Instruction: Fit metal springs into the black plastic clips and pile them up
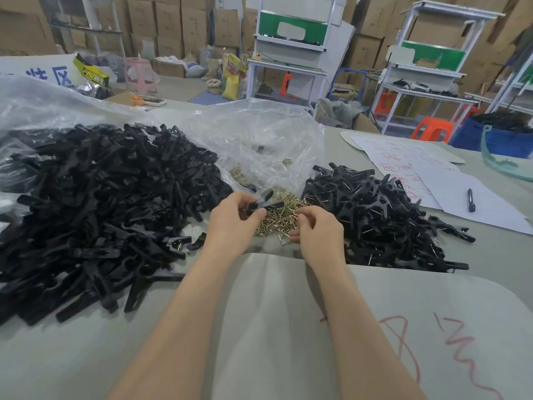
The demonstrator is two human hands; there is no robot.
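our left hand [236, 219] pinches a black clip [266, 204] just over the gold springs [278, 216], ready for one. our right hand [317, 230] curls into the springs to pick; we cannot tell if it has one. done clips [375, 209] pile up beside it.

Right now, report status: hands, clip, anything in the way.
Left hand holds one clip. Right hand at the springs, hold unclear. Plastic bag behind, not blocking.

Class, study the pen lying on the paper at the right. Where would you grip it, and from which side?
Pinch the pen mid-barrel from above, across its left and right flanks: it lies flat on the paper, long axis running away from the viewer, with nothing crowding it.
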